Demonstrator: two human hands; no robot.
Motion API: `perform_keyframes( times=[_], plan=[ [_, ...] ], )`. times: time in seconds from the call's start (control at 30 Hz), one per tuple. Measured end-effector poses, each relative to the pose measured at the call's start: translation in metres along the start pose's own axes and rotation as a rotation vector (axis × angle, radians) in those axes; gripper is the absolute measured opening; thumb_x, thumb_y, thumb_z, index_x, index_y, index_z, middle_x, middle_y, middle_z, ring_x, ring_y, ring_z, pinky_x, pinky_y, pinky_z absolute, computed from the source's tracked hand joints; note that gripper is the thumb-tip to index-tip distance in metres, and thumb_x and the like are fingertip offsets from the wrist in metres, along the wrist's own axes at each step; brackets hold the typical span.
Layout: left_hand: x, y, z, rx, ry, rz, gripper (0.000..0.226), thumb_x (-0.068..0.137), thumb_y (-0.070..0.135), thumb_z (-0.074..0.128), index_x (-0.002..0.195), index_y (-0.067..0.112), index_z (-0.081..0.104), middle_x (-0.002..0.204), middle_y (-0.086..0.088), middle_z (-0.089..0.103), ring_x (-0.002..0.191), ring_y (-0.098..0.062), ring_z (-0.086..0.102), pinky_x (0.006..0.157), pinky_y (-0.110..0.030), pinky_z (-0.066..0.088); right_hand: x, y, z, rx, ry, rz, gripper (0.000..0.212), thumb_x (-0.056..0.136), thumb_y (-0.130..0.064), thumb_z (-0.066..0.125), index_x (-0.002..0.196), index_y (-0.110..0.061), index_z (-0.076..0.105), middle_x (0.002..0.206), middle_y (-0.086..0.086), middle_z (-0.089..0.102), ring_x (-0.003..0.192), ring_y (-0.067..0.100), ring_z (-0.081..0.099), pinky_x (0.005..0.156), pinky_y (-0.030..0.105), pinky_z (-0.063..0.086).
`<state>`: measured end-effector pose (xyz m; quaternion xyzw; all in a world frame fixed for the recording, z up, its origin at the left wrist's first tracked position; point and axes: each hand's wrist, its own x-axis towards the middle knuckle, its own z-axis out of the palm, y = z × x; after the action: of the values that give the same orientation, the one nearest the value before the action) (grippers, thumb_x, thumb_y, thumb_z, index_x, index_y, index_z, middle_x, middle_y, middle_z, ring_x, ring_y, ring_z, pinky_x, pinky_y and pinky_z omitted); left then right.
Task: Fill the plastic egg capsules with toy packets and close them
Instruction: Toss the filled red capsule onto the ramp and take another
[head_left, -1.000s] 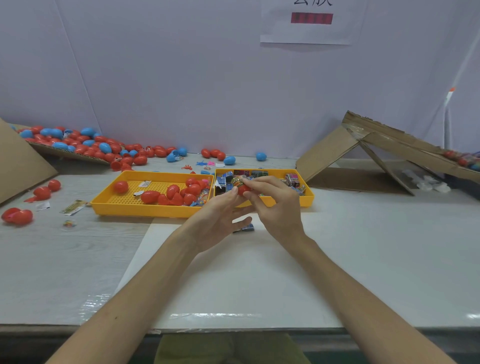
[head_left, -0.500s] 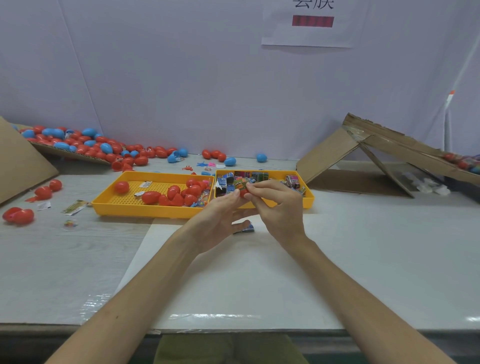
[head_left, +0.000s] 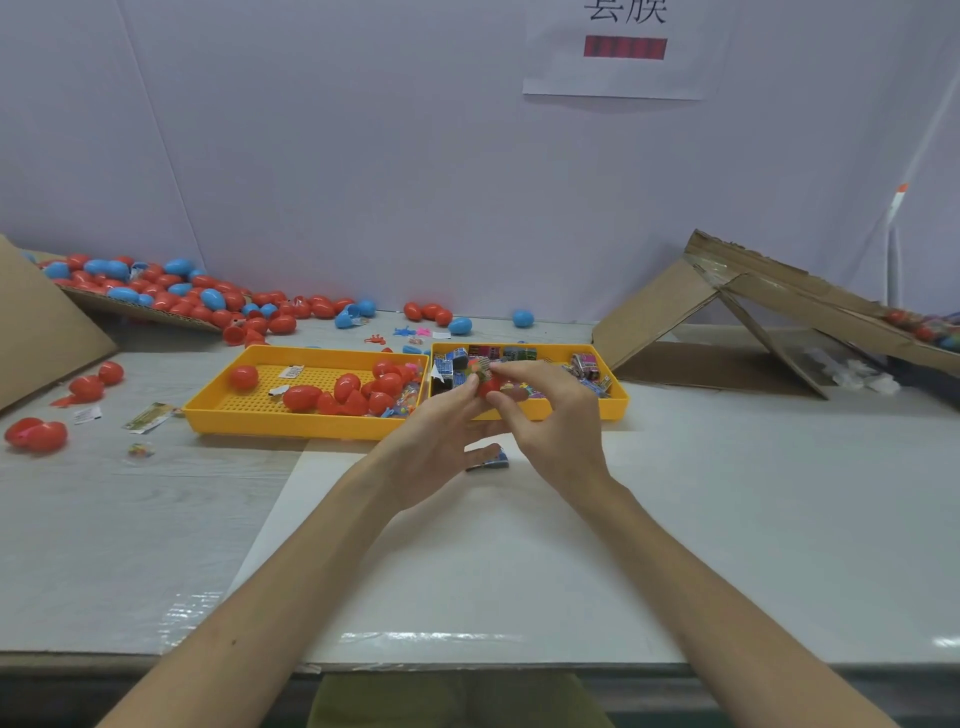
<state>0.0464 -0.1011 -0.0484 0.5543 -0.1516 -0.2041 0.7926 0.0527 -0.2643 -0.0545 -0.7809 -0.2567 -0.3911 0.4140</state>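
Right hand (head_left: 556, 421) fingers spread wider, pinching egg (head_left: 488, 386).

folded cardboard (head_left: 655, 321), paper sign (head_left: 623, 73) on wall

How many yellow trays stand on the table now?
2. The left yellow tray holds red eggs. The right yellow tray touches it side by side and holds toy packets. No other tray shows; none seems hidden.
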Motion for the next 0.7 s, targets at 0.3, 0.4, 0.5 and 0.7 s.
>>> perform_keyframes(
  times=[0.3,0.4,0.5,0.7],
  plan=[
    [0.0003,-0.0043,-0.0033,0.006,-0.027,0.021,0.037,0.101,0.056,0.052,0.131,0.039,0.065,0.146,0.009,0.058,0.13,-0.017,0.06,0.1,-0.041,0.042,-0.0008,0.0045,0.0016,-0.011,0.035,0.02,0.029,0.083,-0.014,0.08,0.112,-0.011,0.077,0.109,0.0,0.075,0.108,0.015,0.065,0.096,0.032,0.051],
    [-0.0014,-0.0023,-0.0019,0.017,-0.024,0.033,0.036,0.101,0.055,0.053,0.129,0.038,0.067,0.142,0.008,0.061,0.129,-0.017,0.06,0.097,-0.037,0.046,-0.0009,0.0051,0.0023,-0.006,0.04,0.021,0.029,0.083,-0.012,0.08,0.111,-0.01,0.077,0.109,0.0,0.076,0.108,0.015,0.065,0.095,0.033,0.052],
    [-0.0013,-0.0011,-0.0014,0.025,-0.024,0.034,0.038,0.101,0.055,0.053,0.131,0.035,0.066,0.142,0.005,0.061,0.13,-0.018,0.059,0.097,-0.036,0.048,-0.0004,0.0064,0.0017,-0.014,0.046,0.002,0.028,0.082,-0.012,0.08,0.111,-0.009,0.077,0.108,0.0,0.076,0.105,0.017,0.066,0.092,0.033,0.053],
    [-0.0014,-0.0014,-0.002,0.02,-0.033,0.043,0.036,0.099,0.054,0.055,0.126,0.035,0.07,0.14,0.006,0.063,0.128,-0.018,0.061,0.092,-0.031,0.054,-0.0007,0.005,0.001,-0.025,0.057,-0.016,0.027,0.082,-0.01,0.081,0.109,-0.009,0.078,0.104,0.0,0.076,0.1,0.019,0.066,0.087,0.035,0.055]
  ],
)
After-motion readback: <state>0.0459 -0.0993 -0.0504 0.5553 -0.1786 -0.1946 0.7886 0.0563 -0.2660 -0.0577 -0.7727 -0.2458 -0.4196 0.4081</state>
